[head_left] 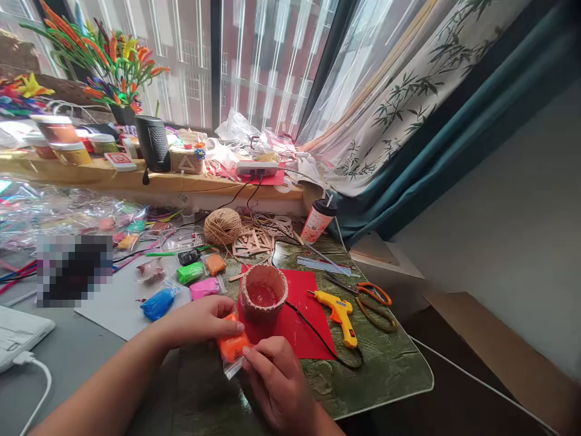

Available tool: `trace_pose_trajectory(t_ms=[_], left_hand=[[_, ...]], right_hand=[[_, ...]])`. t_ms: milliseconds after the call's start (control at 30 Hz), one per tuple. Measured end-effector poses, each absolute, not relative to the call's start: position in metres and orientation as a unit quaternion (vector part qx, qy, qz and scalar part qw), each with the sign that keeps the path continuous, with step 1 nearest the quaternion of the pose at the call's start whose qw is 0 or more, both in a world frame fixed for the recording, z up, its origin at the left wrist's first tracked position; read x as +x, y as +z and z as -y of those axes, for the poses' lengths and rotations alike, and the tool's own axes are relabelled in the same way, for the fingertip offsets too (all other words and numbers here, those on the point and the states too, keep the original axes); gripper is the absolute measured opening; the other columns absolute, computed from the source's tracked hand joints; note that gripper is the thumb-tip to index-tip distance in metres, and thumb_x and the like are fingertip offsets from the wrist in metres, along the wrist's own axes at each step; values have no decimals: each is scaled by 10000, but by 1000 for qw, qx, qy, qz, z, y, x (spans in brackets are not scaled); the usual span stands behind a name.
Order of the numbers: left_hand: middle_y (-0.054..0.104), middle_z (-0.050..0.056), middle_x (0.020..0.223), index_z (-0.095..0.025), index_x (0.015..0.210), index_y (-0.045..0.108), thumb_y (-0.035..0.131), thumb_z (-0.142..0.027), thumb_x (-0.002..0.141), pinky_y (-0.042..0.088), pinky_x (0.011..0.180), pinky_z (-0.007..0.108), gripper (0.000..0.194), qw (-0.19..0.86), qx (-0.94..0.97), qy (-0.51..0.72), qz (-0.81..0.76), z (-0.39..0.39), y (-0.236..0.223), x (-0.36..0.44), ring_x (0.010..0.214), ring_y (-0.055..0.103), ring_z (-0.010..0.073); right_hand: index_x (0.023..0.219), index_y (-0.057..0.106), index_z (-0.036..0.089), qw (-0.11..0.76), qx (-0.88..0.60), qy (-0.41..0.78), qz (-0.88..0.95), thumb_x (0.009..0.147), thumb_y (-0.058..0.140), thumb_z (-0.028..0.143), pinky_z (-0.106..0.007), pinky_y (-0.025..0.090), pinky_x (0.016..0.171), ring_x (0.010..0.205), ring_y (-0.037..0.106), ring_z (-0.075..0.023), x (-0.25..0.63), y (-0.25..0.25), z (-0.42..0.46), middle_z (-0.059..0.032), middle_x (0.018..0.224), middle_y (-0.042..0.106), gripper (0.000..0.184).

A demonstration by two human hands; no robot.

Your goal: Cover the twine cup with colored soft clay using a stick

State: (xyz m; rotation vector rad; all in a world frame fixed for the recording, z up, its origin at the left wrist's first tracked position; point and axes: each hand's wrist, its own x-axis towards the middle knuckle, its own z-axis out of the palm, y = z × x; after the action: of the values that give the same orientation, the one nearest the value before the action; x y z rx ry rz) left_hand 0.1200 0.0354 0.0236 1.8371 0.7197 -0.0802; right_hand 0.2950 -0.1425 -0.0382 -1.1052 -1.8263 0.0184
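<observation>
A small clear bag of orange clay [233, 343] is held between my two hands, close to the table's front edge. My left hand [206, 321] grips its upper left side, thumb laid over the front. The fingers of my right hand [279, 375] pinch the bag at its lower right, by the clear end. Just beyond stands a round brown pot [263, 297] with a rough rim, on a red sheet [313, 327]. Left of the pot lie bagged lumps of clay: pink [205, 288], green [190, 272], blue [158, 304], black [189, 257] and a duller orange [215, 263].
A yellow glue gun [338, 312] with a black cable lies right of the pot, beside orange-handled scissors [374, 293]. Behind are a twine ball [222, 226], wooden sticks [254, 241] and a lidded cup [318, 221]. A white power bank [22, 336] sits at left.
</observation>
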Motion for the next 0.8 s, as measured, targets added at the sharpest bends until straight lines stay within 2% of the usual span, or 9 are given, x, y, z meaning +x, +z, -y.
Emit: trace_pose_trajectory(t_ms=[67,167,300,367,400,467,533,600,800], left_hand=[[611,-35,769,-220,848,621,686,-588,874,413,568,262,375,549,779,-63,-297,-34,19,122,677,591,176],[673,-12,824,-219,906,673,680,-557,901,448,624,282,338,517,797,-50,-308,-35,20,123,735,628,203],[735,56,1166,-256,1117,733,772,-420,856,464,873,335,311,421,850,41,-314,-34,28,120,1063,636,277],[745,47,1064,-258,963,754,687,-420,935,469,868,328,178,351,899,89,-247,-30,30,118,999,651,252],[740,32,989,-253,903,739,673,-436,950,473,833,308,201,359,904,80,-217,-28,30,117,939,653,231],[736,4,903,-246,880,726,787,-462,852,463,724,274,226,380,905,3,-192,-23,28,118,833,651,206],[748,5,871,-237,843,728,765,-384,833,442,695,272,152,352,909,-67,-214,-18,27,120,796,656,204],[758,18,878,-233,846,736,682,-358,865,447,705,276,138,338,906,-114,-227,-14,25,122,802,663,212],[764,42,967,-236,925,732,619,-507,907,515,778,270,293,364,881,-179,-242,-20,16,113,882,664,228]], right_hand=[[1468,628,183,486,-458,2,744,1021,610,62,-363,610,765,882,662,-243,296,-36,142,-109,1012,721,463],[1252,715,198,495,-484,47,720,1027,613,78,-346,581,785,878,639,-227,299,-32,142,-87,990,709,275],[1063,722,211,509,-538,91,666,1029,623,105,-327,545,799,894,633,-217,299,-31,137,-66,961,700,149],[1027,717,211,495,-535,81,680,1036,633,158,-330,527,787,878,629,-216,298,-34,134,-61,945,710,99],[1032,717,211,489,-528,73,690,1041,640,191,-330,518,776,874,633,-215,297,-36,132,-57,938,718,80],[1012,714,211,493,-523,46,694,1039,665,259,-328,512,763,853,637,-207,296,-41,129,-50,935,732,74],[992,708,213,496,-525,20,691,1044,657,271,-318,513,759,846,646,-192,296,-45,126,-43,938,740,93],[984,701,214,487,-517,-7,704,1043,651,272,-312,517,761,847,663,-179,296,-49,124,-37,945,749,96],[960,669,245,479,-459,-95,742,1036,632,308,-304,498,678,769,667,-162,294,-65,115,8,878,751,106]])
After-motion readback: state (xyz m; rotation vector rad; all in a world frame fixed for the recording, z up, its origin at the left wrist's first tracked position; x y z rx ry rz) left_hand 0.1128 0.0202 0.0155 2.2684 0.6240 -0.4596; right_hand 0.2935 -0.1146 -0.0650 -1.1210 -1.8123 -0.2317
